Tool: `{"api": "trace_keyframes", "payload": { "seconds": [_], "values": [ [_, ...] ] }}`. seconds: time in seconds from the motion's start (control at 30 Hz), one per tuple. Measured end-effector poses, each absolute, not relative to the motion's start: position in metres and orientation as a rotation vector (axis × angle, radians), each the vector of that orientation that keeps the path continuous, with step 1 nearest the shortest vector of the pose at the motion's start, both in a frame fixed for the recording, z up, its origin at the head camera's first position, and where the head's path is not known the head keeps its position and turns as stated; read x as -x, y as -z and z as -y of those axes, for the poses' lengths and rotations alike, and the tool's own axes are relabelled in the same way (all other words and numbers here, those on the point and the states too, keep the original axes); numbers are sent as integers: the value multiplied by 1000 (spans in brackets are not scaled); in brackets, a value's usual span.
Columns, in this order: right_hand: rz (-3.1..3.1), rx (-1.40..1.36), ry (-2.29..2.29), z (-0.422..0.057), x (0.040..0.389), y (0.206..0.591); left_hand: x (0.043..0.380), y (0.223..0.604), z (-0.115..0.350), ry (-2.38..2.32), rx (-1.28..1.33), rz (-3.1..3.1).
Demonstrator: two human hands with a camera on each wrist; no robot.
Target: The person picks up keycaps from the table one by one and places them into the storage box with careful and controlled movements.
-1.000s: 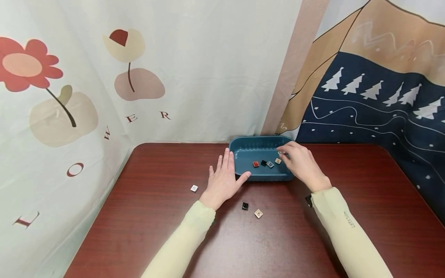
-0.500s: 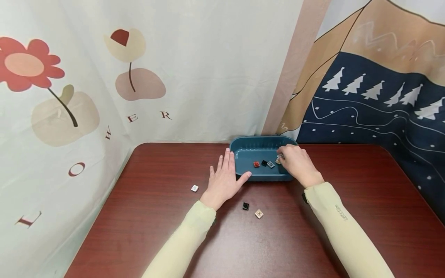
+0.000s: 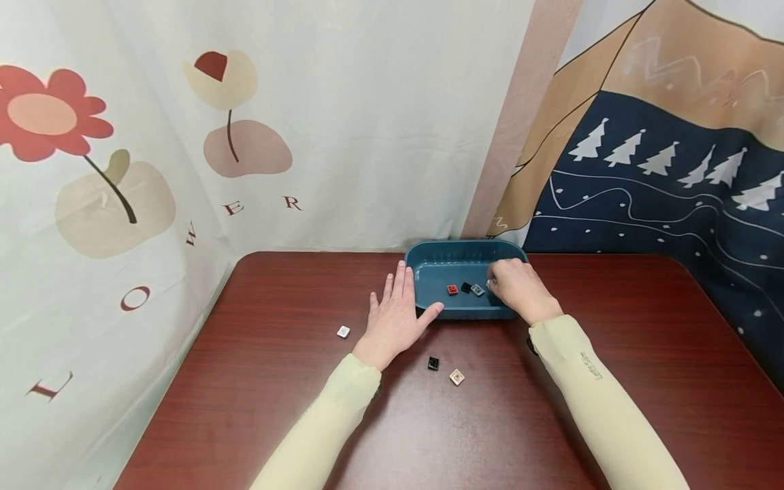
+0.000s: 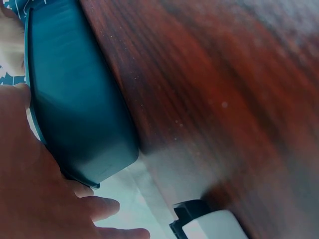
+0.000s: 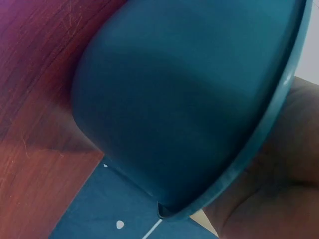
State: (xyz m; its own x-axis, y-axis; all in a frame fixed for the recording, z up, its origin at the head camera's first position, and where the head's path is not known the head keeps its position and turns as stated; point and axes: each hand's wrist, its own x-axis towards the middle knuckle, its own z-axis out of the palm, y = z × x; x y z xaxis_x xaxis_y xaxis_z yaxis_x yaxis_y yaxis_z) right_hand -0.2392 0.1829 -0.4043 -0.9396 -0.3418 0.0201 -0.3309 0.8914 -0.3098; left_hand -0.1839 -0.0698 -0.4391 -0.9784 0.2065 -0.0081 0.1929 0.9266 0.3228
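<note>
My right hand (image 3: 518, 286) reaches over the right end of the blue tray (image 3: 453, 314), fingers down inside it. They pinch a small light keycap (image 3: 488, 283), mostly hidden by the fingers. Left of them in the tray lie a red keycap (image 3: 452, 290), a black keycap (image 3: 466, 288) and a grey keycap (image 3: 478, 290). My left hand (image 3: 395, 323) lies with straight, spread fingers against the tray's left end; in the left wrist view its thumb (image 4: 20, 94) is at the rim. The right wrist view shows the tray's outer wall (image 5: 174, 99), which hides the fingertips.
On the reddish-brown table (image 3: 275, 408) lie a white keycap (image 3: 344, 332) left of my left hand, and a black keycap (image 3: 433, 363) beside a beige keycap (image 3: 456, 377) in front of the tray. A printed curtain (image 3: 367, 136) hangs behind the table's far edge.
My right hand has moved lower and a little left into the tray, with the light keycap at its fingertips. It now covers the beige keycap seen there before. My left hand stays put.
</note>
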Motion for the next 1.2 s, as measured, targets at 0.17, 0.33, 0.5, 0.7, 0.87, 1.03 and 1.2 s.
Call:
{"api": "trace_keyframes", "payload": {
  "seconds": [0.17, 0.33, 0.5, 0.7, 0.87, 1.03, 1.2],
  "values": [
    [-2954, 474, 474, -182, 242, 404, 184, 439, 69, -502, -314, -3045],
    [-2930, 451, 441, -181, 243, 404, 184, 440, 69, -505, -317, -3044],
    [-2924, 455, 427, -182, 243, 405, 184, 440, 68, -506, -318, -3042],
    [-2908, 453, 423, -182, 242, 406, 184, 440, 67, -500, -316, -3038],
    [-2907, 411, 459, -181, 240, 404, 185, 440, 67, -494, -313, -3035],
    [-3036, 391, 545, -186, 232, 399, 184, 438, 67, -497, -315, -3039],
    [-3202, 399, 667, -196, 216, 396, 184, 437, 69, -504, -308, -3040]
  ]
}}
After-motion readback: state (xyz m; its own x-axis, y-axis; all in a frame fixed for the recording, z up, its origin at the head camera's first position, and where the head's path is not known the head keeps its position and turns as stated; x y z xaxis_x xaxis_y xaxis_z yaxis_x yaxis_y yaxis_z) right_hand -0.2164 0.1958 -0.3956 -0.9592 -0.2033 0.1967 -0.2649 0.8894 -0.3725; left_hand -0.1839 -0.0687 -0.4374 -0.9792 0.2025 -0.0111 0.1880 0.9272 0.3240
